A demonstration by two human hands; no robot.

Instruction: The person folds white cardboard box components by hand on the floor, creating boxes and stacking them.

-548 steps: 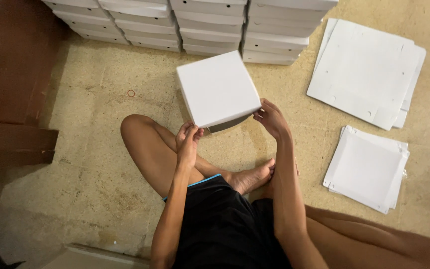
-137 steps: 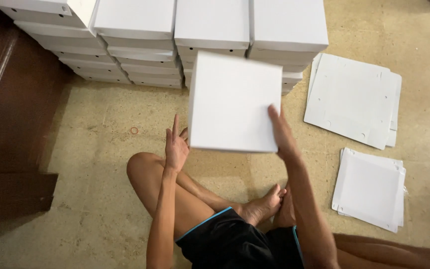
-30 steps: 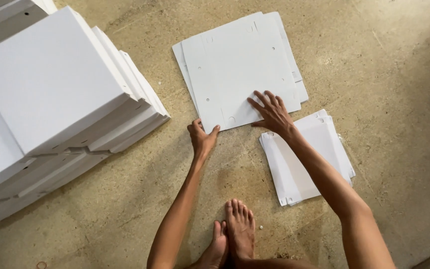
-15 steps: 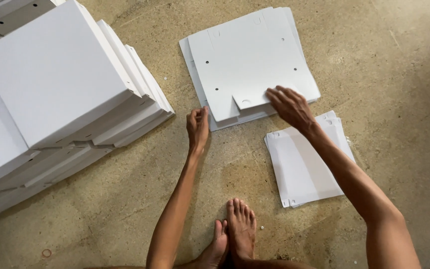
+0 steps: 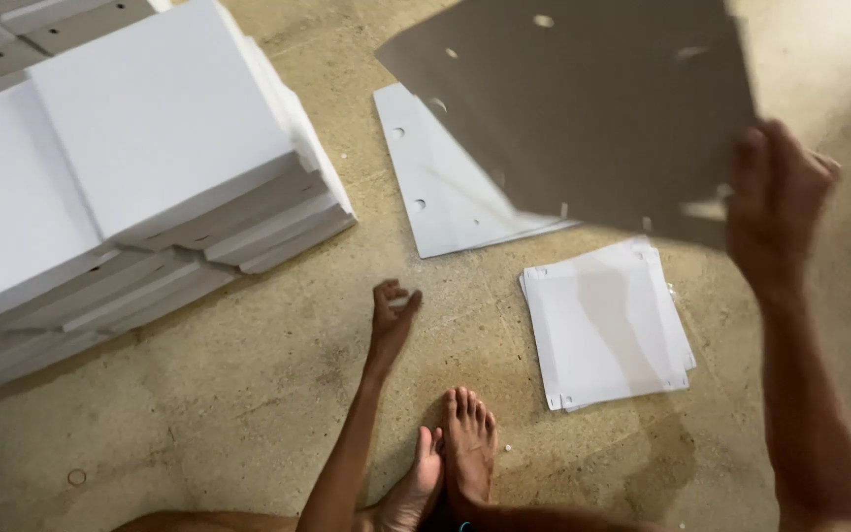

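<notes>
**Right hand lifts one flat cardboard sheet; left hand rests free on floor**

Obs. 1 – Sheet in hand. The right hand [image 5: 775,202] is clamped on the lower right edge of a large flat cardboard sheet [image 5: 583,108], raised off the floor and tilted toward the camera. The face that shows is grey-brown and in shadow. Several small round punched holes show light through it near the top edge. Lower edge carries small notches or tabs; their outline is blurred.

Obs. 2 – Left hand [image 5: 391,315]. Down on the concrete floor [image 5: 248,394], fingers loosely curled, holding nothing. It lies well apart from the right hand, between the box stacks and the small sheet pile.

Obs. 3 – Counts.
- Lifted sheets: one.
- Large white sheet pile [image 5: 445,187]: one pile, flat on the floor, partly hidden under the lifted sheet; punched holes visible on its top sheet. Number of sheets cannot be told.
- Small white sheet pile [image 5: 608,325]: one pile, just below the lifted sheet and left of the right forearm; edges show more than one layer, exact count unclear.
- Stacks of folded white boxes [image 5: 150,158]: at least two stacks side by side at left, several boxes deep each.
- Bare feet [image 5: 450,458]: two, at bottom centre, touching each other.
</notes>
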